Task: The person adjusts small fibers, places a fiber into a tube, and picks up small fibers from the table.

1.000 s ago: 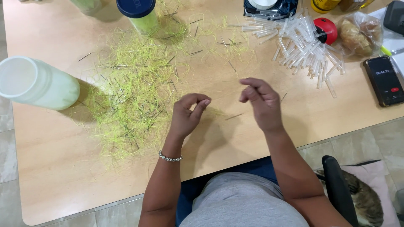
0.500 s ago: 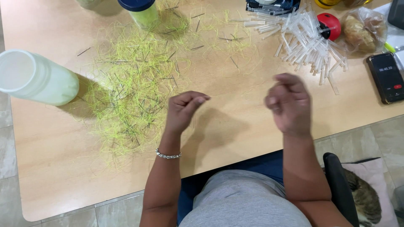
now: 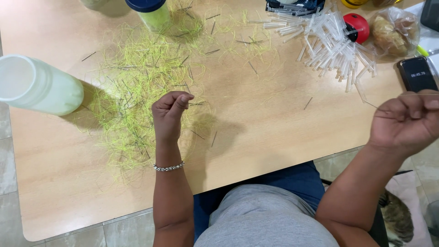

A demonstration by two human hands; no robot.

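Observation:
My left hand (image 3: 170,113) is raised over the wooden table (image 3: 274,137) with thumb and forefinger pinched together; what it pinches is too fine to make out. It hovers at the near edge of a spread of yellow-green threads (image 3: 137,87) mixed with short dark needles. My right hand (image 3: 404,121) is far out to the right, past the table's edge. Its fingers are pinched on a thin strand (image 3: 377,107) that sticks out toward the left.
A pale green jar (image 3: 39,87) lies on its side at the left. A blue-lidded jar (image 3: 153,11) stands at the back. Clear plastic tubes (image 3: 336,45), a red round object (image 3: 359,25), a bagged item (image 3: 393,29) and a phone (image 3: 417,73) sit at the right. A cat (image 3: 395,217) lies below.
My right hand has swung out from beside the left hand to far right and off the table, staying pinched. The left hand has stayed in place, still pinched.

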